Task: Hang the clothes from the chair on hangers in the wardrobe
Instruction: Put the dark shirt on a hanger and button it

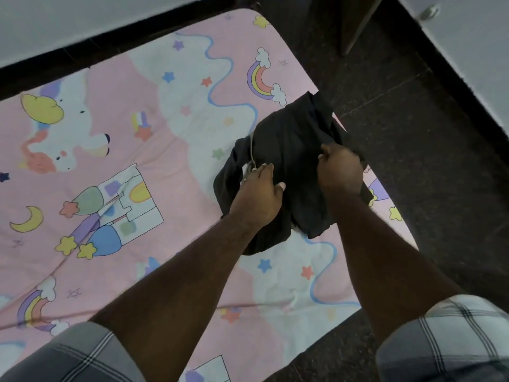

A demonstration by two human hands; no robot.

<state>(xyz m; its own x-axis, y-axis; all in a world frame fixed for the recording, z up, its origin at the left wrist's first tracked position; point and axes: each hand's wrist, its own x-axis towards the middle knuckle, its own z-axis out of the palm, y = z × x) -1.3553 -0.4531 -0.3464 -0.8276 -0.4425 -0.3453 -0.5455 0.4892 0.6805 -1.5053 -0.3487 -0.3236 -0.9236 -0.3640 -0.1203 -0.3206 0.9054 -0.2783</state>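
Note:
A crumpled black garment [292,139] lies near the right edge of a bed covered with a pink cartoon sheet [115,166]. A thin grey hanger wire [252,153] shows at the garment's left side, mostly hidden under the cloth. My left hand [259,197] rests on the garment's left part, fingers reaching toward the hanger with the thumb spread. My right hand [340,169] grips a fold of the black cloth, fingers curled over it. No chair or open wardrobe is in view.
Dark speckled floor [413,133] runs along the bed's right side. A dark wooden furniture edge [355,26] stands at the top, and a white door with a metal handle [429,12] is at the top right. A white wall with dark skirting lines the far side.

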